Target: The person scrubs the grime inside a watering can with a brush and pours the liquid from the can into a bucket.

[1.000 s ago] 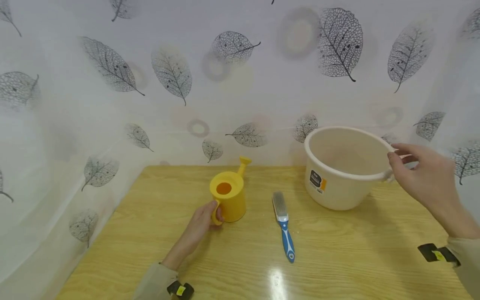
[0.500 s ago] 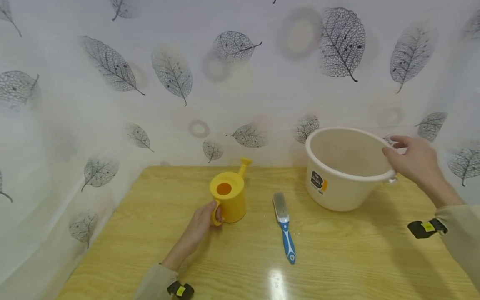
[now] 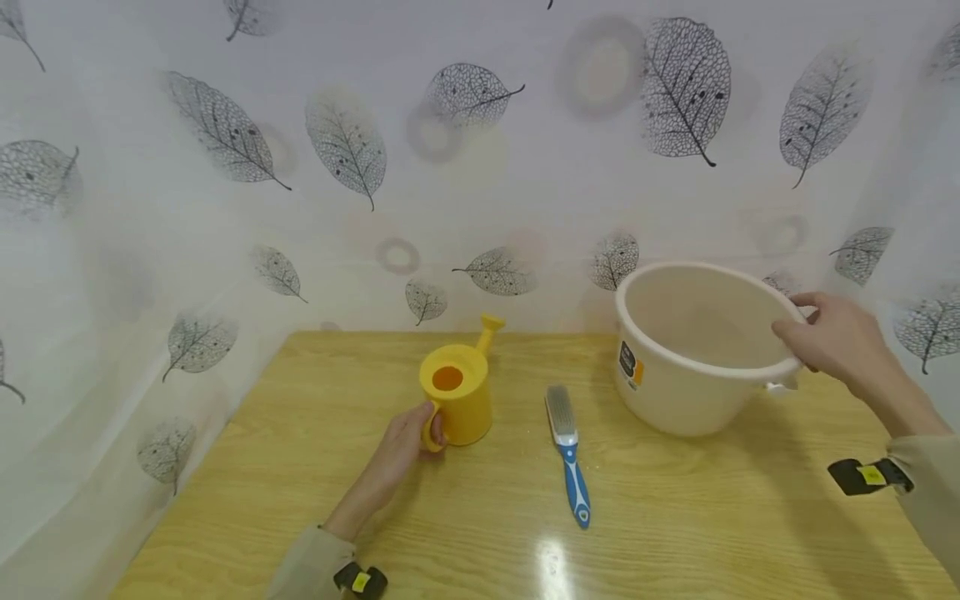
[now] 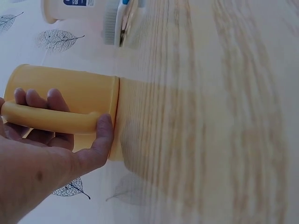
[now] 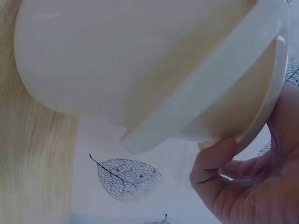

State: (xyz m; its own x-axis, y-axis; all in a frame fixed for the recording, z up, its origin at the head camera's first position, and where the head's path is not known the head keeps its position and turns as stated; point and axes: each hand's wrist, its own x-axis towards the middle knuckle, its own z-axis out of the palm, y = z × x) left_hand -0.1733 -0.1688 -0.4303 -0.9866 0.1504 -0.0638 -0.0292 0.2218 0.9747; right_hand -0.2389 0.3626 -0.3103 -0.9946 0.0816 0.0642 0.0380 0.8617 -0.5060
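My left hand (image 3: 408, 433) holds the handle of a yellow toy watering can (image 3: 468, 408), which stands upright on the wooden table. In the left wrist view, the fingers (image 4: 56, 100) pass behind the can's handle (image 4: 56, 119). On the right, my right hand (image 3: 840, 337) grips the rim of a cream plastic bucket (image 3: 682, 400), thumb over the edge and fingers below. The right wrist view shows the bucket's pale handle (image 5: 201, 84) folded down along its side. Between the two hands lies a brush (image 3: 570, 458) with a blue and white grip, touched by neither.
The wooden table (image 3: 660, 533) ends at the back against a white leaf-printed sheet (image 3: 322, 233), which also covers the sides. A label (image 3: 630, 364) is on the bucket's front left. Light glares off the tabletop near the front.
My right hand has shifted its hold along the bucket's rim. The bucket has moved slightly right and nearer, turning a little. My left hand and the watering can have stayed in place.
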